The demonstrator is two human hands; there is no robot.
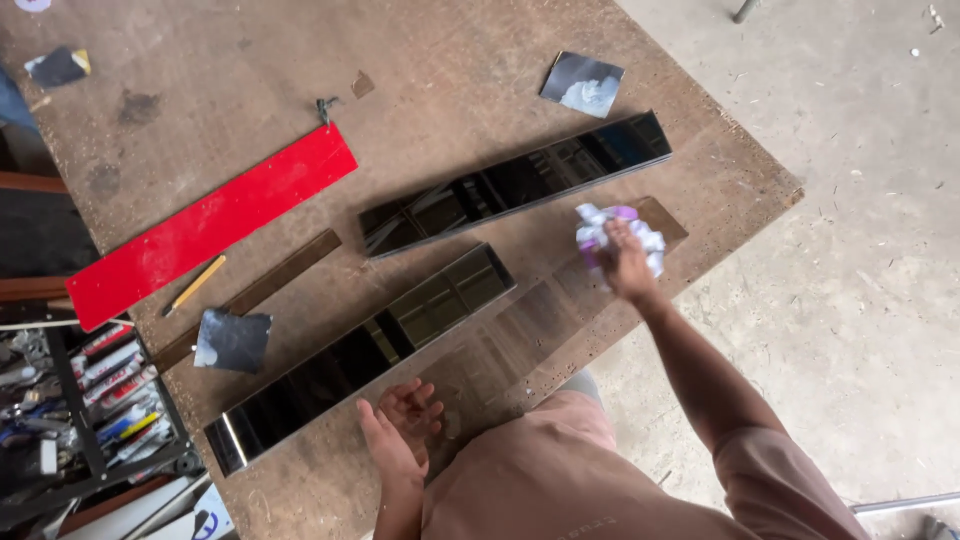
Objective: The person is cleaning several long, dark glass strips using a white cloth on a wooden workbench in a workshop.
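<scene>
The head view looks down on a brown board table, rough and dusty, with some dark stains. It stands on a grey concrete floor, which shows at the right. At the left edge there is a rack of tools with many small coloured items in it.

On the table a long red strip lies diagonally at the left. Just beside it is a yellow pencil, and next to that a narrow brown strip. Two long dark glossy panels also lie diagonally: the upper dark panel near the far side, and the lower dark panel nearer to the person. Both reflect the roof structure above. Small dark offcut pieces are scattered around: one offcut close to the lower panel, another square piece near the far edge.

A third, clear or brownish glossy strip lies nearest the person, running from the right corner of the table toward the body. The right hand is closed around a crumpled white and purple cloth and presses it on the far end of this strip. The left hand is open, fingers loosely spread, holding nothing, hovering over the near end of the strip, just beside the lower dark panel. The person wears a light pink shirt.
</scene>
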